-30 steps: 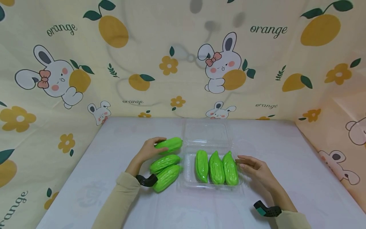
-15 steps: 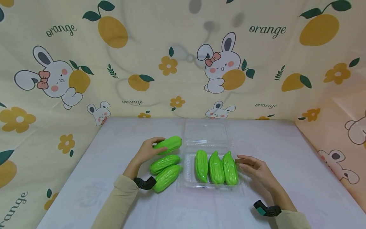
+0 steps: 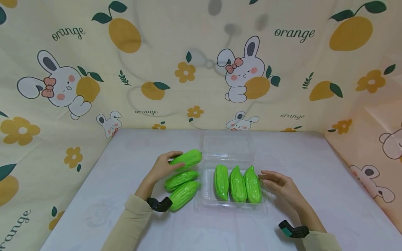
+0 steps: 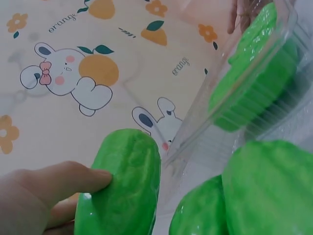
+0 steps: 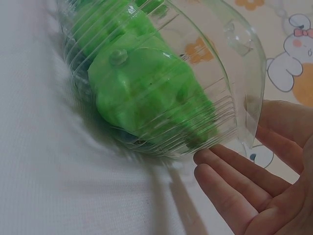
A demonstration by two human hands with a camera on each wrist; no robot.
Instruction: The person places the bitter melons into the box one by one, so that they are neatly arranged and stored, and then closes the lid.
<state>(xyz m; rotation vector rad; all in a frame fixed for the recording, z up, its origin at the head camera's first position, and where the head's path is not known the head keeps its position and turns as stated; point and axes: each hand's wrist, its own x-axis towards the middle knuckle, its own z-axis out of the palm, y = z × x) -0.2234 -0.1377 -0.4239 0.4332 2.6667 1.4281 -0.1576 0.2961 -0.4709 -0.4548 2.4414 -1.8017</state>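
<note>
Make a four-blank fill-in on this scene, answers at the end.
1. The ____ grip holds a green vegetable.
2. The clear box has ____ vegetables inside.
3. On the table, left of the box, lie ____ loose vegetables that nobody is holding.
4. The box's lid is not shut; it stands ____.

Missing words: left; three; two; open.

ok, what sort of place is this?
Probably a staged recording booth: printed rabbit-and-orange sheeting stands behind and on both sides of a pale table, and two black wrist-worn devices are in view.
</note>
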